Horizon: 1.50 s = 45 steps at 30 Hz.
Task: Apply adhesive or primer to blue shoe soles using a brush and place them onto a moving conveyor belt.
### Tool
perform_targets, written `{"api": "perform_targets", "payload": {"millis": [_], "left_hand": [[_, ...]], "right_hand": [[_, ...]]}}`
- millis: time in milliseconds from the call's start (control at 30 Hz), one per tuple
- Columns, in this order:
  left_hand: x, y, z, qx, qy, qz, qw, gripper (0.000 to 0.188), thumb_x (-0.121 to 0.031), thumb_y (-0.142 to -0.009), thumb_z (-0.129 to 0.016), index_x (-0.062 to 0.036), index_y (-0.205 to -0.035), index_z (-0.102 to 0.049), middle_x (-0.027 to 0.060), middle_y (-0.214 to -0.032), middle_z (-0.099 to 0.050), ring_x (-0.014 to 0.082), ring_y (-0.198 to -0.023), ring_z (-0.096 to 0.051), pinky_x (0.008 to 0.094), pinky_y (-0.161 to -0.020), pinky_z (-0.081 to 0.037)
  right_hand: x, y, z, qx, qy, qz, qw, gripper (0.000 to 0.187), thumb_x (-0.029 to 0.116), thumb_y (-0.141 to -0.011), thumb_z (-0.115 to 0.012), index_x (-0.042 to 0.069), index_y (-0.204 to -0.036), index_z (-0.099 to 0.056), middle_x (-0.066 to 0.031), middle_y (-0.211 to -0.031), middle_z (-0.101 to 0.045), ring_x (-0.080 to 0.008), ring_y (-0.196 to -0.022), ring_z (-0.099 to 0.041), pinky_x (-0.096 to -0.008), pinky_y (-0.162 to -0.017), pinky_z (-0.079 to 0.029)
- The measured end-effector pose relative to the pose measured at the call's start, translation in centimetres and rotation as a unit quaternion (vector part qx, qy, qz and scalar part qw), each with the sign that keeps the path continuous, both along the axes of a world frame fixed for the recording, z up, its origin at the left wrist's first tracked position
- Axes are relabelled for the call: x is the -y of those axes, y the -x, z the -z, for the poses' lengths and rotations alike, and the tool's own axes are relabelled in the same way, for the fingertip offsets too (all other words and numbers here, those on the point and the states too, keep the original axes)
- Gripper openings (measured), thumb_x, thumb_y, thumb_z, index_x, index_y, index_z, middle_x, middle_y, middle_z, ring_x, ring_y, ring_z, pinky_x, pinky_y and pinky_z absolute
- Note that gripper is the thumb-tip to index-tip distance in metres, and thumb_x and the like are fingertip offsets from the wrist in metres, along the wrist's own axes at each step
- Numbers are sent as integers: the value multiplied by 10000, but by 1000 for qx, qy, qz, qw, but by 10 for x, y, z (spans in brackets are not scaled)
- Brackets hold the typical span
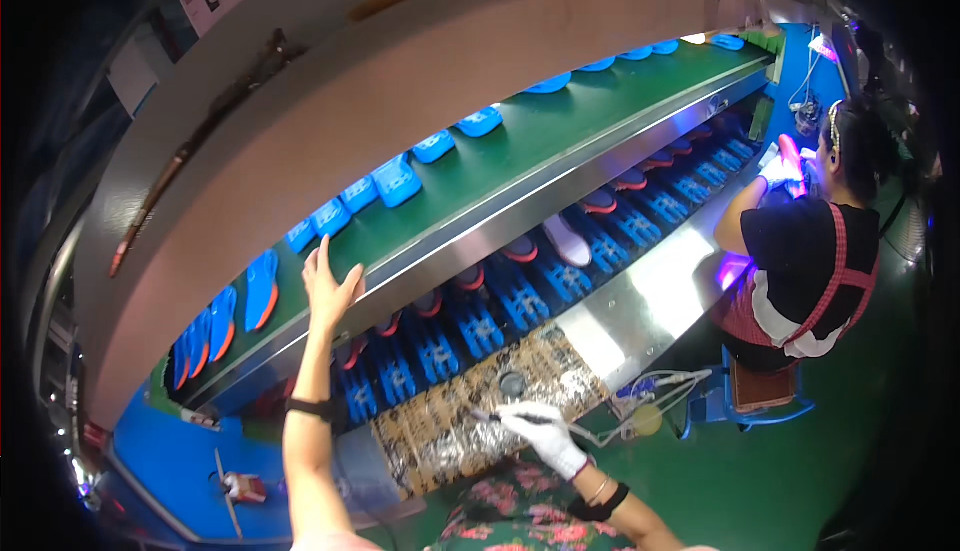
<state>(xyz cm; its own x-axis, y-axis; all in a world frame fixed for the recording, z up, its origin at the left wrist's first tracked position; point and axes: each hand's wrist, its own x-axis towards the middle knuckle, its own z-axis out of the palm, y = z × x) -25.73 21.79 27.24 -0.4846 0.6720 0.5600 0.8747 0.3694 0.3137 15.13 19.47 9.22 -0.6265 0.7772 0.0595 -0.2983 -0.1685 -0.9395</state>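
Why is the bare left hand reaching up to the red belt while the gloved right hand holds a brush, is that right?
Not quite: the head view shows the belt is green, not red. The bare left hand does reach up to it, and the gloved right hand holds a brush.

Left hand (330,286) raised open at frame centre-left, fingers spread; gloved right hand (545,434) lower centre, fingers curled closed.

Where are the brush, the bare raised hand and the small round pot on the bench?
brush (522,417), head view, on its thin handle beside the gloved right hand.
left hand (328,289), head view, on the palm, raised at the green belt's edge.
pot (513,384), head view, on its dark round top.
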Motion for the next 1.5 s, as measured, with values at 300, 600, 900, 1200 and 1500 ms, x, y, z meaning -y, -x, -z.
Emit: {"api": "perform_targets", "payload": {"millis": [300, 600, 900, 1200, 1500], "left_hand": [[-11, 4, 7, -5, -7, -76, 997, 878, -452, -813, -763, -152, -1546, -383, 276, -1460, -422, 434, -1364, -389, 544, -1103, -367], [-72, -48, -18, -5, 9, 73, 997, 910, -470, -791, -794, -116, -1531, -399, 278, -1510, -385, 454, -1393, -366, 553, -1137, -333], [-181, -60, -82, 20, 218, 98, 971, 840, -349, -815, -747, -71, -1525, -395, 255, -1518, -442, 401, -1437, -379, 490, -1184, -301], [-270, -4, -47, -72, 206, 159, 963, 791, -334, -835, -707, -90, -1524, -406, 261, -1510, -448, 415, -1433, -379, 500, -1188, -292], [-362, -35, -21, -102, 229, 112, 962, 662, -303, -887, -601, -167, -1515, -440, 234, -1499, -469, 437, -1429, -370, 548, -1182, -293]], "right_hand": [[-36, -11, -12, 27, -51, 42, 997, 190, 3, -827, -778, 65, -1001, -735, -30, -1003, -716, -108, -922, -664, -262, -823, -536], [-30, -22, -28, 104, -190, 71, 974, 160, 80, -824, -785, 75, -981, -749, -56, -976, -716, -152, -925, -682, -291, -838, -537], [-32, -1, -39, 131, -197, 89, 967, 161, 94, -825, -794, 97, -981, -749, -61, -978, -723, -175, -906, -693, -300, -807, -546], [-56, -3, -25, 123, -138, 112, 976, 162, 87, -837, -772, 69, -997, -749, -73, -1030, -734, -180, -955, -696, -298, -845, -544], [-63, -14, -23, 132, -153, 96, 975, 161, 164, -872, -738, 122, -1027, -756, -64, -978, -692, -184, -867, -680, -303, -786, -535]]}}
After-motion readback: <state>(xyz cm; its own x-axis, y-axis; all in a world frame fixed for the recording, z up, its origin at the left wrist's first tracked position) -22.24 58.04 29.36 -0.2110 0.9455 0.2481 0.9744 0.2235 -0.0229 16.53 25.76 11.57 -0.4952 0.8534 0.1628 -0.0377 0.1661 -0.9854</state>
